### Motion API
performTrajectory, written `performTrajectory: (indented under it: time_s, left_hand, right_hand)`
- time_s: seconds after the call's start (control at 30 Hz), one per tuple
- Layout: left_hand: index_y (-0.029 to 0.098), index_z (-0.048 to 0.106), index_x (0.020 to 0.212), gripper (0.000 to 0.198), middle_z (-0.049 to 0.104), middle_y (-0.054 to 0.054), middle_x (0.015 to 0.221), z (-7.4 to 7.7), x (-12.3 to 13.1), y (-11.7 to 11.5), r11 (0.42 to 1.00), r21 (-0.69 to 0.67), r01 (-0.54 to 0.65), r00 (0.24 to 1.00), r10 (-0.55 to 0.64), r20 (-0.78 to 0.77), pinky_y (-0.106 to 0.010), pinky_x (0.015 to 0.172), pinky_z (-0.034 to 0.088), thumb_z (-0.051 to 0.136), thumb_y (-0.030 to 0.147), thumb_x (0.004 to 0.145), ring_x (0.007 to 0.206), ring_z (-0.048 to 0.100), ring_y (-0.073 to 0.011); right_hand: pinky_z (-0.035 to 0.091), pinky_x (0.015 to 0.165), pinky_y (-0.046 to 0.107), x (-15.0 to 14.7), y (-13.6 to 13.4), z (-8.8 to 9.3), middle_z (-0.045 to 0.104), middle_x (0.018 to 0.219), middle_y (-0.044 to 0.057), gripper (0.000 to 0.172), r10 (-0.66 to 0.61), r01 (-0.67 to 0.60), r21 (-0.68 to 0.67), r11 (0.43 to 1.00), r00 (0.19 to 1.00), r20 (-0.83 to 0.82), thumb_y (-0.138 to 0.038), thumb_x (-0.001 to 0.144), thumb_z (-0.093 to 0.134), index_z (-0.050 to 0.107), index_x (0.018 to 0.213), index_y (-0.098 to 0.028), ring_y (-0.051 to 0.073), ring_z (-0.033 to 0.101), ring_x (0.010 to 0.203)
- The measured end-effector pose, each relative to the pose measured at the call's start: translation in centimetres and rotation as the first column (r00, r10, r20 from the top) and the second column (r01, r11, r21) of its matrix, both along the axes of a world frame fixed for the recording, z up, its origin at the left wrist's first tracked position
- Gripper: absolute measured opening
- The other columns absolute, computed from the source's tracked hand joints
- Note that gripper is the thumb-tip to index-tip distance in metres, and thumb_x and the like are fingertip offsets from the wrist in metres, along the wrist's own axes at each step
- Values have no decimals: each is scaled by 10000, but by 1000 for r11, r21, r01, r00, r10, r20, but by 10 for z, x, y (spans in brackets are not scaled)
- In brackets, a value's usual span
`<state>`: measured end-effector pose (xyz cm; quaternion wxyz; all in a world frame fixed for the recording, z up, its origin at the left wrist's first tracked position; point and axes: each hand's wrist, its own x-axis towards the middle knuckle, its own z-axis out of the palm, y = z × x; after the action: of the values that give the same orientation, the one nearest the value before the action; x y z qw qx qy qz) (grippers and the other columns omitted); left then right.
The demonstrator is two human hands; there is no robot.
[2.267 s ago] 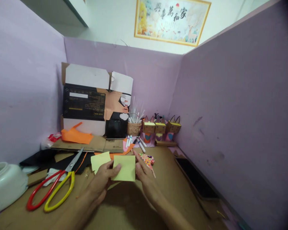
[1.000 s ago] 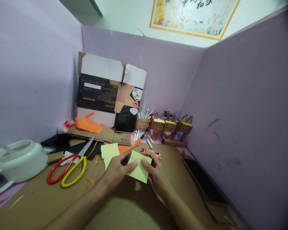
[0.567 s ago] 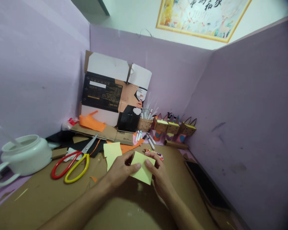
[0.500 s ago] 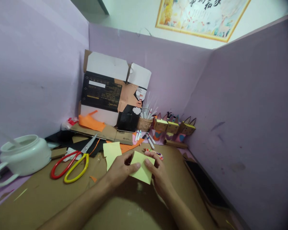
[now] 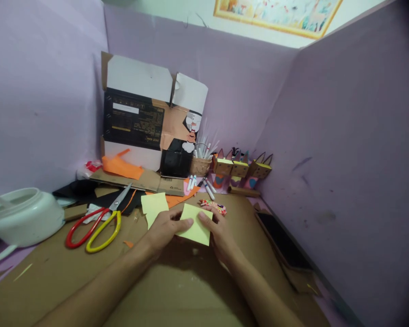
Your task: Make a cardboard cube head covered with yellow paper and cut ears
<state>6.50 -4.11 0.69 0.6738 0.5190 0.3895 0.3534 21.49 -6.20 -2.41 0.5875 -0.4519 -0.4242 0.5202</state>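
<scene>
Between my hands is a square piece of pale yellow paper point(image 5: 197, 229), held above the cardboard-covered table. My left hand point(image 5: 163, 229) grips its left edge, thumb on top and fingers hidden beneath. On the right edge, my right hand point(image 5: 220, 227) pinches the paper the same way. A second pale yellow paper point(image 5: 153, 206) lies on the table just behind my left hand, partly covered by it. Behind my right hand rests a small item with a colourful pattern point(image 5: 215, 206). Scissors point(image 5: 109, 215) with one red and one yellow handle lie to the left.
A white pot point(image 5: 30, 218) stands at the far left. Behind are a flattened box point(image 5: 136, 118), orange paper point(image 5: 122, 167), markers point(image 5: 208, 187), a basket of straws point(image 5: 201, 166) and several cardboard figures with pointed ears point(image 5: 240, 169). A black phone-like slab point(image 5: 286, 240) lies at the right.
The whole view has shifted, so the background sits higher and further left. Both hands still hold the yellow paper, which now looks a little flatter.
</scene>
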Motion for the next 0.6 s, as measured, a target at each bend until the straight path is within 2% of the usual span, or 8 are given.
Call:
performTrajectory:
  time_s: [0.1,0.23,0.47,0.6]
  left_hand:
    - [82,641,974,427,675,-127,832,-3,0,3,991,-127,-36,996,26,-84,-268,508,470,674,361,652,684,609,-209]
    - [63,650,903,435,655,-104,738,-3,1,3,981,-182,-66,992,45,-114,-254,457,470,704,386,617,618,591,-183]
    - [92,646,958,467,670,-99,809,-5,2,4,981,-191,-28,996,12,-86,-230,502,476,712,408,620,672,607,-166]
    - [125,636,1013,469,681,-94,856,-7,1,5,992,-119,-35,992,20,-125,-224,506,456,688,406,641,703,617,-175]
  right_hand:
    - [434,550,257,-2,0,1,617,685,4,334,11,-22,-105,994,995,-100,-410,660,700,566,849,-170,148,576,591]
    - [427,494,244,-3,1,3,635,666,24,350,44,-74,-219,973,989,-141,-405,656,696,580,864,-149,145,572,549]
    - [435,503,238,-4,3,3,649,661,18,346,-44,13,-206,978,988,-148,-385,601,738,597,814,-152,143,579,550]
    - [437,507,246,-3,1,2,667,703,22,336,-13,-16,-168,986,986,-166,-379,620,729,600,846,-168,165,602,591]
